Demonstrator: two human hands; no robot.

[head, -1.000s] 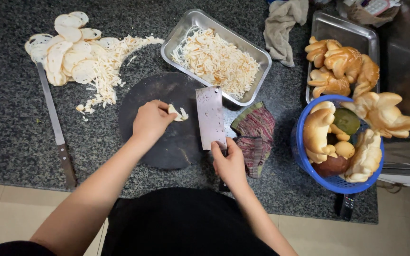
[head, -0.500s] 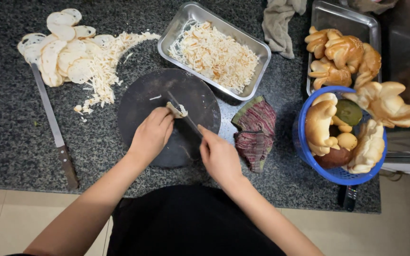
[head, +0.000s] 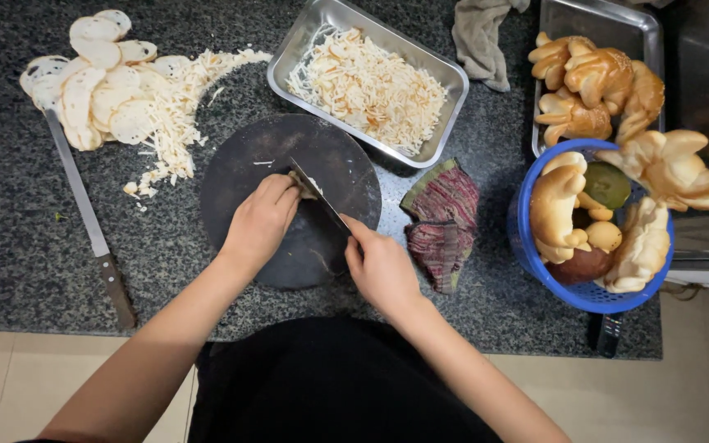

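A round dark cutting board (head: 240, 164) lies on the speckled granite counter. My left hand (head: 260, 221) presses a small pale slice of food (head: 305, 185) onto the board with curled fingers. My right hand (head: 381, 267) grips the handle of a cleaver (head: 318, 199), whose blade stands edge-down on the board right beside the left fingertips, against the pale slice.
A steel tray of pale shreds (head: 371, 78) sits behind the board. White round slices and shreds (head: 104, 90) lie at the far left above a long knife (head: 84, 213). Purple-striped slabs (head: 443, 217), a blue basket of breads (head: 592, 230), a bread tray (head: 592, 82) and a cloth (head: 482, 37) are right.
The cleaver, held flat with its broad side up a second ago, has turned edge-down onto the board beside my left fingers. My left hand has stayed on the pale slice.
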